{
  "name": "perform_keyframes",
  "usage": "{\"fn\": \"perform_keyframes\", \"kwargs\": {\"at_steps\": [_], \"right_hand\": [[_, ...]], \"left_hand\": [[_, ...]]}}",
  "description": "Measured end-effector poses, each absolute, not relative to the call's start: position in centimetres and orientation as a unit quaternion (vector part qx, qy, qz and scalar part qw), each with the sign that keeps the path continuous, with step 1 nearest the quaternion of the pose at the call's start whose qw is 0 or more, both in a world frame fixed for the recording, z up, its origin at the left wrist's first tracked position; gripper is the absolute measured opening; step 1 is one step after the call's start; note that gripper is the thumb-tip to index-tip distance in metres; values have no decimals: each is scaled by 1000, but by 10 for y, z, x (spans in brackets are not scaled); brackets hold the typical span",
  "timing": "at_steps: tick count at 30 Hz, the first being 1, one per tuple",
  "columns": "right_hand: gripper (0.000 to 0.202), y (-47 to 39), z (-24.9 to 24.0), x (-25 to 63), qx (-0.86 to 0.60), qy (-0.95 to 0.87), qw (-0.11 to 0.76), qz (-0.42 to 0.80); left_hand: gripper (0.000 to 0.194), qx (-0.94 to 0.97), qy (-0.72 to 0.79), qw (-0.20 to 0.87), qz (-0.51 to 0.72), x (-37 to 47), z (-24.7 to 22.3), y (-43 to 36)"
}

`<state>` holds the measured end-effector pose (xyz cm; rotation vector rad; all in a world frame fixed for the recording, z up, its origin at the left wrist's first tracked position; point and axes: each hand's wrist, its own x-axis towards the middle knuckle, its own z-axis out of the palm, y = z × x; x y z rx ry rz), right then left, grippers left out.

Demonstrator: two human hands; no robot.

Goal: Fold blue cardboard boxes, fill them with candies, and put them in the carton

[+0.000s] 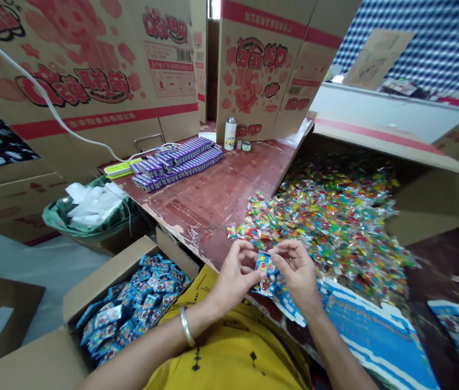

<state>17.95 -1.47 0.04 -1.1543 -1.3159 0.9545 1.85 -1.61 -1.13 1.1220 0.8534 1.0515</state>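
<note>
Between my two hands is a small blue printed packet (265, 274), held upright over the table's near edge. My left hand (238, 273) pinches its left side, thumb across the front. On the other side my right hand (297, 271) has thumb and fingers at the packet's upper right edge. Just beyond my hands spreads a heap of clear-wrapped colourful candies (335, 222), spilling from a tipped cardboard box (428, 206). Flat blue printed packaging (371, 330) lies in overlapping rows under and right of my right forearm.
An open carton of blue packets (140, 298) stands at lower left. Purple small boxes (176, 162) sit in rows on the red-brown table (205, 200), near a white bottle (230, 134). A green-lined bin (91, 211) is beside the table. Large printed cartons (103, 65) stand behind.
</note>
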Motion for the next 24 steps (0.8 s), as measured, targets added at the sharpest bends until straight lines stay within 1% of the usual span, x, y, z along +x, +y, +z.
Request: {"fn": "perform_keyframes", "kwargs": {"at_steps": [4,7,11,13,15,17,18,20,21,22,24], "right_hand": [[25,-10,8,183,-498,-562,495,437],[25,-6,12,189,-521,-556,451,465],[26,-1,14,194,-520,-557,445,470],[27,-2,16,194,-516,-583,439,449],[26,-6,19,192,-507,-619,433,416],[21,-14,22,190,-493,-655,400,409],[31,-19,22,189,-488,-675,372,409],[70,-26,19,188,-487,-723,313,378],[80,-29,17,187,-490,-747,295,340],[83,-30,14,187,-492,-767,288,293],[76,-30,9,185,-488,-797,294,202]], "left_hand": [[44,528,385,598,465,17,-8,-19],[44,566,385,570,455,14,-5,-22],[54,588,367,579,430,12,-2,-23],[56,585,360,591,424,10,-2,-22],[53,576,354,604,422,8,-1,-20],[46,561,350,614,431,5,-1,-17],[43,552,346,621,437,3,-1,-14],[40,529,335,639,447,1,-1,-10],[40,519,328,648,451,1,-2,-8],[40,513,322,654,452,1,-2,-6],[41,513,320,656,452,1,-4,-5]]}}
